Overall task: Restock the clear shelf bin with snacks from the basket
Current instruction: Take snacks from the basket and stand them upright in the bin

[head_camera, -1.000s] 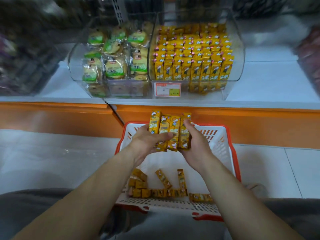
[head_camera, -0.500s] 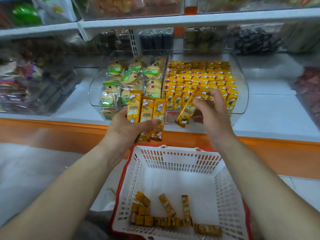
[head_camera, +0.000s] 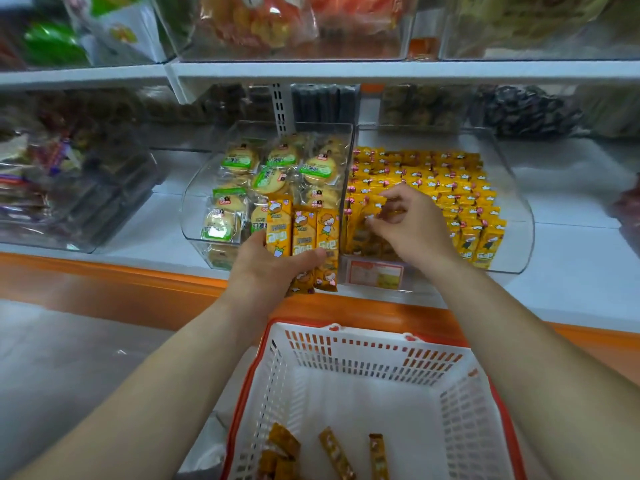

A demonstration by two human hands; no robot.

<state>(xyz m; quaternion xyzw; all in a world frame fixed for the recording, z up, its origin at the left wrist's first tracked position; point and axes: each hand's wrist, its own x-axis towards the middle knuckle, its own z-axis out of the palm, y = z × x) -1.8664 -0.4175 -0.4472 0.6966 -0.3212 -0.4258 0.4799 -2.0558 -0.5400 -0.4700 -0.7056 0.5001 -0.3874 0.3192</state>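
Observation:
My left hand (head_camera: 273, 268) grips three yellow snack packs (head_camera: 301, 233), held upright in front of the shelf edge. My right hand (head_camera: 405, 226) reaches into the front left of the clear shelf bin (head_camera: 519, 216), its fingers pinching one yellow snack pack (head_camera: 374, 206) among the rows of yellow packs (head_camera: 450, 188) there. Below, the white basket with a red rim (head_camera: 367, 355) sits on the floor with several yellow packs (head_camera: 332, 452) lying in its bottom.
A second clear bin (head_camera: 194, 216) of round green-labelled cakes (head_camera: 273, 171) stands left of the yellow one. An orange price tag (head_camera: 375, 274) hangs on the bin's front. An upper shelf (head_camera: 346, 72) with more bins overhangs; dark snack bins fill the far left.
Both hands rose from the basket to the shelf. My right hand took one pack from the bundle and moved it into the bin; the left keeps three.

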